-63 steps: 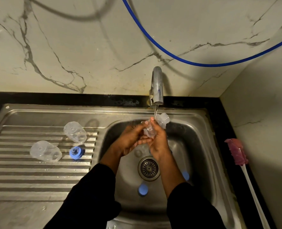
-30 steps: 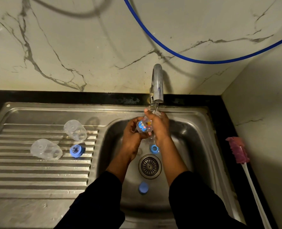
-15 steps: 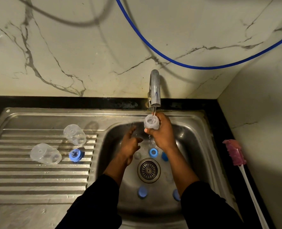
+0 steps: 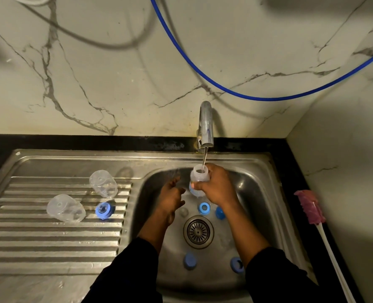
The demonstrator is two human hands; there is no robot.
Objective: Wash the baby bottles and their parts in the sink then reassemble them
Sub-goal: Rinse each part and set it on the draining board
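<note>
My right hand grips a clear baby bottle upright under the tap, and a thin stream of water runs into its open neck. My left hand hovers just left of the bottle, fingers loosely apart, holding nothing. Several blue bottle parts lie in the sink basin: a blue ring, another blue piece beside it, and two blue pieces nearer me. A small clear teat lies beside the drain.
On the ribbed drainboard lie two clear caps and a blue ring. A pink bottle brush with a white handle rests on the black counter at the right. A blue hose hangs across the marble wall.
My right hand has turned the bottle upright under the stream, neck up. My left hand has let go of it and dropped a little to the left.
</note>
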